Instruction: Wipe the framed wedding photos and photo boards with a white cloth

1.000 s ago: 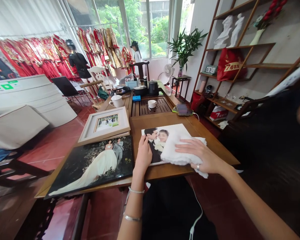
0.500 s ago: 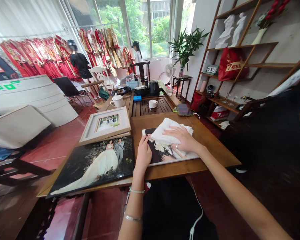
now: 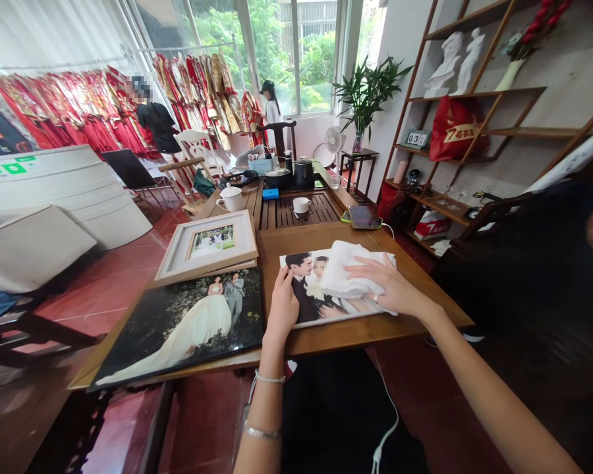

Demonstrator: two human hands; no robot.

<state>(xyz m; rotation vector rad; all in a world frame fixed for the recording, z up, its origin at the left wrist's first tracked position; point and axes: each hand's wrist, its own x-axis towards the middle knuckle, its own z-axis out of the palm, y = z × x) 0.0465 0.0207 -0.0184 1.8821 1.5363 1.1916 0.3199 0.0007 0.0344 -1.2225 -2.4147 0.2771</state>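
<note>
A photo panel [image 3: 302, 291] of a couple in wedding dress lies flat on the wooden table [image 3: 286, 238] in front of me. My left hand [image 3: 283, 299] grips its left edge, thumb on top. Under my right hand [image 3: 393, 284] is a bunched white cloth [image 3: 340, 255], pressed onto the right half of the panel and hiding that part. The fingers of that hand lie over the cloth. To the left, a larger dark wedding photo [image 3: 202, 322] rests by the table's front edge. Behind it sits a light wooden picture frame [image 3: 174, 253] holding a smaller photo.
Farther back are a lidded white cup [image 3: 231, 199], a small white cup [image 3: 301, 206] on a slatted tea tray [image 3: 277, 220], a blue box [image 3: 271, 193] and a phone [image 3: 362, 217] with a cable. A person in dark clothes [image 3: 524, 263] is close on my right.
My right hand and the white cloth have slid to the right across the photo panel, uncovering the couple's heads on its left half. My left hand stays at the edge.
</note>
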